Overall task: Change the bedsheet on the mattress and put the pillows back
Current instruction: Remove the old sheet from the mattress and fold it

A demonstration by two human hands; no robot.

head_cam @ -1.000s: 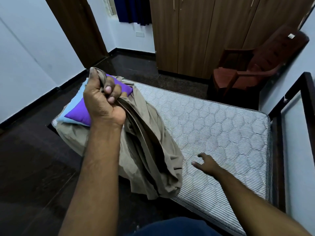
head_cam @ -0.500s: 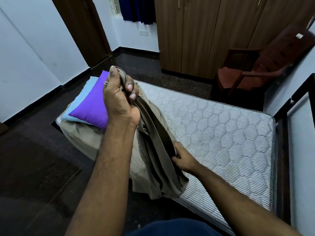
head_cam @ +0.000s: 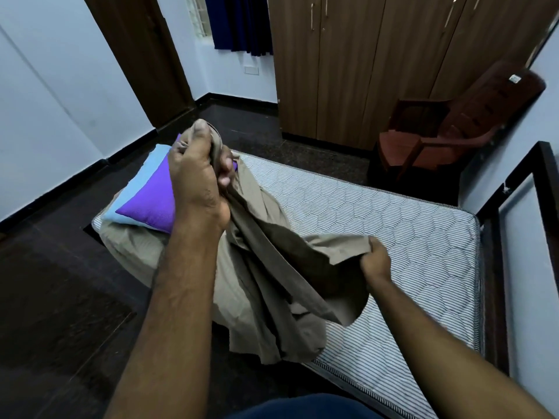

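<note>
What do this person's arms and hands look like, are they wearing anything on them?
Both forearms are bare up to the frame's edge: no sleeves show. The left hand and right hand wear no gloves, and I see no watch or bracelet. A dark blue garment shows at the bottom edge.

Wooden wardrobe (head_cam: 363, 65) against back wall; brown chair (head_cam: 459, 128) beside it; dark curtain (head_cam: 242, 24).

A home bedroom: a bare quilted mattress (head_cam: 378, 225) on a dark bed frame (head_cam: 541, 189), two pillows (head_cam: 148, 201), a wooden wardrobe (head_cam: 363, 65), a plastic chair (head_cam: 453, 128), and a curtained window (head_cam: 242, 22).
</note>
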